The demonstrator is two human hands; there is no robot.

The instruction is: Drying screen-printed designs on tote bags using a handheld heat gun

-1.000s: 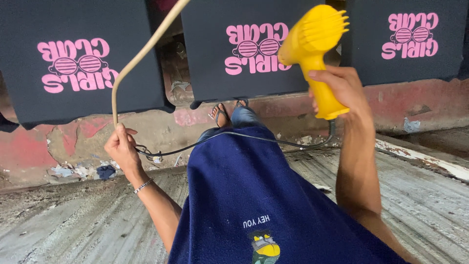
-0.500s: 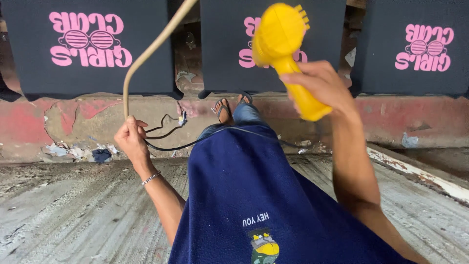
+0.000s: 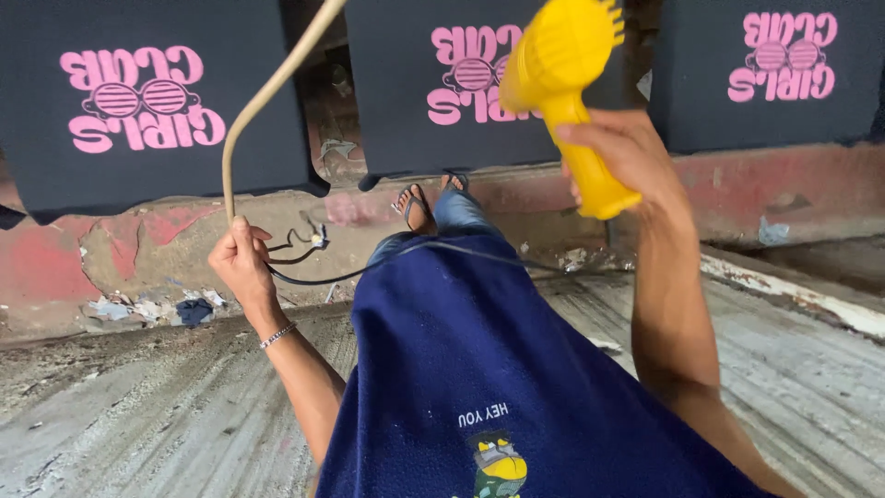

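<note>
Three black printed panels [image 3: 157, 101]: hung side by side along the far wall, each with a pink design, above a worn red ledge [image 3: 784, 184].
Floor [image 3: 138, 415]: grey, scored concrete, littered near the ledge.
Blue garment [image 3: 489, 369]: worn by the person, spread over the lap, small cartoon print near the lower edge.
Yellow hair dryer [image 3: 564, 92]: raised high, nozzle end towards the middle panel, handle pointing down and right.
Right hand [image 3: 627, 152]: fingers wrapped tight around the dryer's handle.
Tan cord [image 3: 267, 97]: thick, curved up from the left fist and out of the top of the view.
Left hand [image 3: 241, 263]: closed on the tan cord's lower end, well apart from the dryer; thin bracelet [image 3: 277, 336] at the wrist.
Black cable [image 3: 369, 267]: thin, ran from beside the left hand across the lap.
Sandalled foot [image 3: 415, 207]: rested at the ledge.
</note>
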